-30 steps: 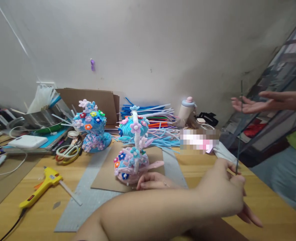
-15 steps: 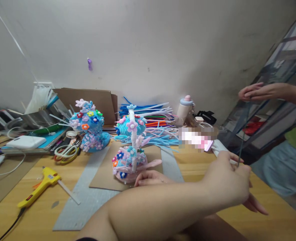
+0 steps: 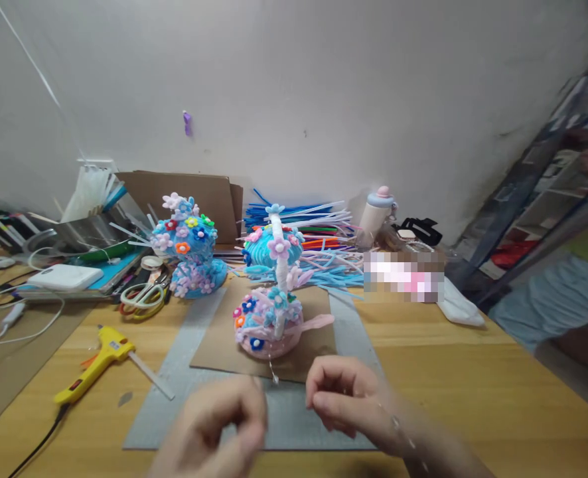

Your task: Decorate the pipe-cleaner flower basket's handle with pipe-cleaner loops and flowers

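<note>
My left hand point(image 3: 224, 425) is curled and blurred by motion, low at the centre; whatever its fingers may hold is hidden. Across a small gap, my right hand point(image 3: 346, 398) has its fingers bent and thumb pressed in, contents unclear, with clear beads at the wrist. Just beyond both hands, a pink and blue fuzzy-wire basket point(image 3: 269, 338) with small flowers and a white upright handle point(image 3: 280, 269) rests on a cardboard sheet point(image 3: 214, 345). A thin clear strand ending in a shiny bead point(image 3: 275, 380) hangs at the basket's front.
A yellow glue gun point(image 3: 97, 365) lies left on the grey mat's side. Behind are a blue flowered piece point(image 3: 189, 249), scissors point(image 3: 142, 297), wire stems point(image 3: 304, 216) and a bottle point(image 3: 376, 216). A white packet point(image 3: 458, 305) lies right; a person's clothing point(image 3: 537, 299) shows beyond.
My left hand has come back from the far right, without the dark strand. My right hand has moved away from the basket. The other person's outstretched hand has withdrawn; the view has shifted slightly.
</note>
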Tool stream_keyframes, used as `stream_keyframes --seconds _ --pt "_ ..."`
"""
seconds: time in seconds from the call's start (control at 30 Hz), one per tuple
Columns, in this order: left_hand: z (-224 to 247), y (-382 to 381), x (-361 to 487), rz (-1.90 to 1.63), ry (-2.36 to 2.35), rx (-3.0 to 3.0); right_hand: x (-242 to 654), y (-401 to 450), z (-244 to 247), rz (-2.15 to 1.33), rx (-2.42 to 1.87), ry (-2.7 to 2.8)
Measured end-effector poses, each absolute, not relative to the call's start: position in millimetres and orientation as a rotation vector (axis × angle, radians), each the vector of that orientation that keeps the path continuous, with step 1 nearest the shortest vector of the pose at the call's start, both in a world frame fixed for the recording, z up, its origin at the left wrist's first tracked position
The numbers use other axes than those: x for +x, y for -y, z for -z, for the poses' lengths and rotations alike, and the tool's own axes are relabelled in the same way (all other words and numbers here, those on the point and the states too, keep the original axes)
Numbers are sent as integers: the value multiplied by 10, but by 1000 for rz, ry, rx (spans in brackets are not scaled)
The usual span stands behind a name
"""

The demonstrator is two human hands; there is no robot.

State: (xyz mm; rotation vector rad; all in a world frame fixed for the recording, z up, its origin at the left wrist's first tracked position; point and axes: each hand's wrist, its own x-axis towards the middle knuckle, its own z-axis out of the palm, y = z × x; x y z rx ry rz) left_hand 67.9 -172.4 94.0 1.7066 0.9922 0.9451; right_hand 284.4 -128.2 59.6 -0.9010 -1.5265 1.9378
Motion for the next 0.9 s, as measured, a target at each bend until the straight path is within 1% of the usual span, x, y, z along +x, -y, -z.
stream_keyframes --seconds 0.03,0.07,0.1,0.17,0.27,0.37,0.5,0.57,0.67,0.8,0.9 --pt "-847 1668 580 -1097 -1206 1736 2817 1356 -629 -1933 -902 1531" --pt "-749 1605 510 -1175 -1368 1790 2779 1424 -663 -1929 -901 1533" --pt "-654 1541 470 -1192 -1470 1880 2732 1484 -698 -1931 -892 1536" --pt "-508 1431 459 -1178 -1506 2094 2624 1578 -769 -1928 -890 1541" --pt "-437 1334 520 -1140 -1381 2282 2473 1666 -861 -1952 -905 1556" --pt "-480 1297 544 -1152 -1302 2264 2386 1726 -904 -1956 -874 1579" --pt "-534 1272 498 -1348 -1359 2129 2355 1791 -893 -1936 -835 1549" --pt "-549 1242 476 -1457 -1340 2158 2347 1811 -900 -1939 -829 1548" --pt "-588 1159 457 -1523 -1266 2455 2330 1823 -977 -1949 -825 1574" --pt "-742 1015 442 -1351 -1076 2938 2323 1835 -1183 -1956 -831 1614" --pt "-956 929 444 -1334 -873 3072 2360 1864 -1336 -1955 -852 1644"
